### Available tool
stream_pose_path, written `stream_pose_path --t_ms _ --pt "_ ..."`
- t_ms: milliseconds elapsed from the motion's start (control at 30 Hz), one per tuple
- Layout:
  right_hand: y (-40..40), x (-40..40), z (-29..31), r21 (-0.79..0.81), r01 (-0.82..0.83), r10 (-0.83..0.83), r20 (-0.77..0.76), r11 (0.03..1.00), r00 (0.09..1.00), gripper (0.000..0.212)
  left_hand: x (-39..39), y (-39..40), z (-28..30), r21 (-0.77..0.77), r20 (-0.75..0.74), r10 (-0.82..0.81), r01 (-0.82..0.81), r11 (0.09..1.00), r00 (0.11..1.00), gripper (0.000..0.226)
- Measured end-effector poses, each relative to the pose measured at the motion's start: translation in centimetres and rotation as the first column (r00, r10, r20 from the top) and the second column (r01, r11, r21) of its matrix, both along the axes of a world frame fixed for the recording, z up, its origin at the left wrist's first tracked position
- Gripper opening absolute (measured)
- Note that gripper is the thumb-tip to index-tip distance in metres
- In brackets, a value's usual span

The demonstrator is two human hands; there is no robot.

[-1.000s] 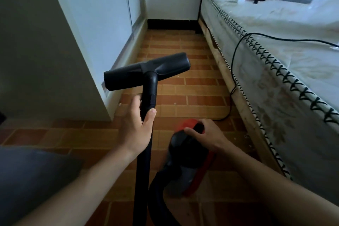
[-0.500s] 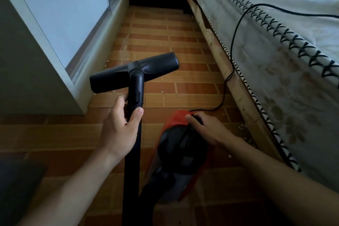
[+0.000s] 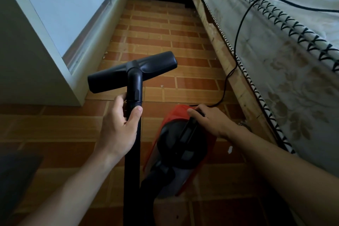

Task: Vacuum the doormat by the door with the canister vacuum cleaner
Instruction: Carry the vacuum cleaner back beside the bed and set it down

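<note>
My left hand is wrapped around the black vacuum wand, just below the wide black floor nozzle, which is raised off the tiled floor. The red and black canister vacuum sits low at centre right. My right hand rests on its black top handle at the front end, fingers curled over it. A black power cord runs from the canister up over the mattress. A dark grey shape at the lower left may be the doormat; only its corner shows.
A white wardrobe stands on the left, and a bed with a patterned mattress lines the right side. Brown tiled floor runs between them to a white wall with a dark skirting.
The view has tipped further down and drawn closer to the vacuum. Both hands keep their holds on the wand and the canister; the nozzle stays raised.
</note>
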State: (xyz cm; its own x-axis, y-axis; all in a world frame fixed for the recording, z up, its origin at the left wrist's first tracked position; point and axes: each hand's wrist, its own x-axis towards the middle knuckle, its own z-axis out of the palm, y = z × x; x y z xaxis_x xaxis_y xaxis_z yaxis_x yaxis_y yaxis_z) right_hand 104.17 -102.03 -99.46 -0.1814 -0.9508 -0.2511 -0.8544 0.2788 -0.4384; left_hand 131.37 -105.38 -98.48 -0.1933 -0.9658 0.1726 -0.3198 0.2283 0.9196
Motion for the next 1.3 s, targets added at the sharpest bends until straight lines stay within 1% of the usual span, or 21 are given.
stream_pose_path --t_ms 133,233,400,567,767,833,1033,1200,1300 --pt "0.4 0.4 -0.1 -0.039 0.033 -0.031 0.064 0.999 0.997 0.079 0.4 1.0 -0.1 0.008 -0.018 0.03 -0.029 1.0 0.999 0.025" --pt "0.8 0.9 -0.2 -0.07 0.083 -0.074 0.115 0.994 0.991 0.069 0.8 1.9 0.6 0.0 -0.029 0.023 -0.023 1.0 0.999 0.026" --pt "1.0 1.8 0.3 -0.081 0.104 -0.094 0.114 0.991 0.989 0.056 1.7 2.9 1.8 -0.03 -0.046 0.024 -0.026 0.999 0.999 0.024" --pt "1.8 3.1 1.2 -0.065 0.137 -0.126 0.147 0.988 0.981 0.05 2.8 4.5 3.3 -0.038 -0.052 0.052 -0.054 0.998 0.997 0.03" --pt "2.4 3.7 2.4 -0.023 0.181 -0.177 0.123 0.983 0.977 0.047 3.9 6.0 6.1 -0.063 -0.04 0.068 -0.07 0.996 0.997 0.024" --pt "2.6 3.9 2.7 -0.032 0.173 -0.169 0.106 0.984 0.98 0.049 4.1 6.4 7.0 -0.077 -0.036 0.073 -0.075 0.994 0.997 0.024" --pt "3.7 4.6 3.1 -0.071 0.114 -0.112 0.028 0.991 0.993 0.069 3.9 7.0 8.7 -0.065 -0.009 0.065 -0.065 0.996 0.998 0.021" --pt "4.3 4.8 3.0 -0.075 0.041 -0.042 -0.008 0.996 0.999 0.066 3.8 7.2 8.9 -0.025 -0.008 0.082 -0.083 0.996 0.997 0.022" --pt "4.8 5.2 3.2 -0.133 0.013 -0.012 0.007 0.991 1.0 0.076 4.4 7.4 8.6 -0.026 -0.007 0.092 -0.093 0.995 0.996 0.023"
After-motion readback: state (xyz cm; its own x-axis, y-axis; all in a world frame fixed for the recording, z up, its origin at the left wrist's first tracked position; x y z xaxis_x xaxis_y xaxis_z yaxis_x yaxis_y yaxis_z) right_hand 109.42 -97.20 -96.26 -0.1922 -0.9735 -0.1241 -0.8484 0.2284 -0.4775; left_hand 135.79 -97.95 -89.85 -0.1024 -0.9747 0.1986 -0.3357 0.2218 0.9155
